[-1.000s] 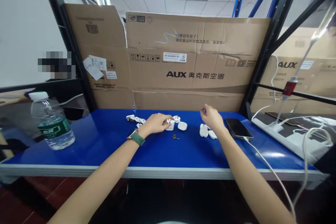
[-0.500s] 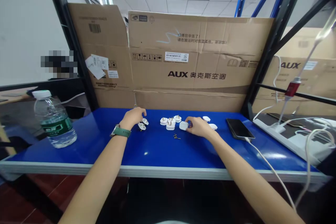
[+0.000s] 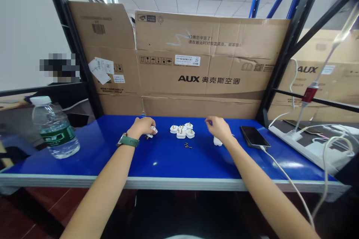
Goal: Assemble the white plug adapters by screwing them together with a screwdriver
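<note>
My left hand (image 3: pixel 142 126), with a green watch at the wrist, is curled over a small white plug part (image 3: pixel 153 130) at the back of the blue table (image 3: pixel 168 157). A cluster of several white plug halves with brass pins (image 3: pixel 183 130) lies between my hands. A few small dark screws (image 3: pixel 187 145) lie just in front of it. My right hand (image 3: pixel 218 127) hovers to the right with fingers pinched together, above white plug covers (image 3: pixel 217 141); what it pinches is too small to see.
A water bottle (image 3: pixel 53 129) stands at the table's left. A black phone (image 3: pixel 254 136) with a white cable lies at the right, beside a white power strip (image 3: pixel 305 145). Cardboard boxes (image 3: pixel 207 63) wall the back. A black rack post (image 3: pixel 283 56) rises at right.
My right hand left the plug cluster and moved right over the white covers. My left hand closed further over the part at the left. One more plug half now sits in the cluster.
</note>
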### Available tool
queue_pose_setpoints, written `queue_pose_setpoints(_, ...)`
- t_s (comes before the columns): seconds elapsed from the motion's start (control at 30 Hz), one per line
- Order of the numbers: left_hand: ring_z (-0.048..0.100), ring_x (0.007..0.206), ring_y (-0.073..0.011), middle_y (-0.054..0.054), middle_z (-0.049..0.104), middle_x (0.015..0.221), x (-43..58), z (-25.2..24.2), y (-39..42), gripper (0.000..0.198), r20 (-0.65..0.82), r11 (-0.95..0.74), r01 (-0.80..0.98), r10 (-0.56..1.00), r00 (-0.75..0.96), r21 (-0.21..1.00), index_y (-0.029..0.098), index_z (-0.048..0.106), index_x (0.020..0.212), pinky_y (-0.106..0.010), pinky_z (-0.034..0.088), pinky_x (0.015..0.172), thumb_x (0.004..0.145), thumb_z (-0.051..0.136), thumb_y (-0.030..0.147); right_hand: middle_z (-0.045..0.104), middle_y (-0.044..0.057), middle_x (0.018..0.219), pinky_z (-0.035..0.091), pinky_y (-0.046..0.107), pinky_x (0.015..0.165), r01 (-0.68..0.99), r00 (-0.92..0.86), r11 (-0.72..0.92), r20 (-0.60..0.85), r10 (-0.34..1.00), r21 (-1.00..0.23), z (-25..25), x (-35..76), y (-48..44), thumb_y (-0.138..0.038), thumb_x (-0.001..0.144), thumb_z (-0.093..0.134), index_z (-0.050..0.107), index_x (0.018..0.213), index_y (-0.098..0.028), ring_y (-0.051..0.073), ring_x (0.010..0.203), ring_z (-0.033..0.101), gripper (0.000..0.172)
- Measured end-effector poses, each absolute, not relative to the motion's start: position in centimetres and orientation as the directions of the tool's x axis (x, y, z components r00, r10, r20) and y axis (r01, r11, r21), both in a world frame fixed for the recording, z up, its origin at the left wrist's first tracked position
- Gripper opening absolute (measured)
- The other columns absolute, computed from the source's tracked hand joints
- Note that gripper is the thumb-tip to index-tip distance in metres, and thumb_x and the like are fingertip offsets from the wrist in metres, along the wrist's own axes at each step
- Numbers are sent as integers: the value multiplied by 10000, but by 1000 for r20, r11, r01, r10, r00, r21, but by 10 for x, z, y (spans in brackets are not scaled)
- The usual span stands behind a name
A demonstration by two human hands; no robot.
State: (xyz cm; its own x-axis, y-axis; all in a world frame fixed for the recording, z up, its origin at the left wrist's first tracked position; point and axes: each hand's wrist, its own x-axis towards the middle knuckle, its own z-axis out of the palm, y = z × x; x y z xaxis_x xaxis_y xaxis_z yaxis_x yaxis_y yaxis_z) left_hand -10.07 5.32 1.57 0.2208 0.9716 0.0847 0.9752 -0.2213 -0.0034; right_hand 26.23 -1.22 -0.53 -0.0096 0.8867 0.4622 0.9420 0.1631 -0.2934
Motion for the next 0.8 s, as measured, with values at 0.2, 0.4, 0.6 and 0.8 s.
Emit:
queue_pose_setpoints(0.2,662,1119,-327,-86,726,1192,-94,18,50,393,278,-327,945,910,309,22,250,709,1050,-442,423,987,698,780,408,736,192,1179,532,376,831,955,250,-208,200,947,-211,-15,301,8,-303,966,529,736,1189,-182,321,1080,712,328)
queue_pose_setpoints(0.4,684,1021,-261,-63,725,1102,-79,14,46,485,320,-569,803,805,500,177,228,592,1113,-329,482,869,713,795,413,753,135,1133,514,319,826,967,174,-132,185,967,-219,-16,298,19,-358,927,629,749,1151,-232,263,1055,714,283)
queue_pose_setpoints(0.6,671,1094,-255,-59,721,1169,-62,14,37,610,333,-750,590,661,672,298,234,614,1194,-325,483,908,689,863,468,726,103,1207,492,307,862,982,0,46,243,970,-183,-20,280,24,-462,881,717,699,1218,-253,261,1140,662,396)
queue_pose_setpoints(0.8,678,1019,-244,-43,741,1089,-45,13,29,595,342,-813,489,579,740,317,213,705,1053,-307,481,876,588,926,512,681,120,1247,487,306,833,989,-31,65,239,971,-136,-27,269,24,-287,934,636,672,1249,-258,257,1096,677,319)
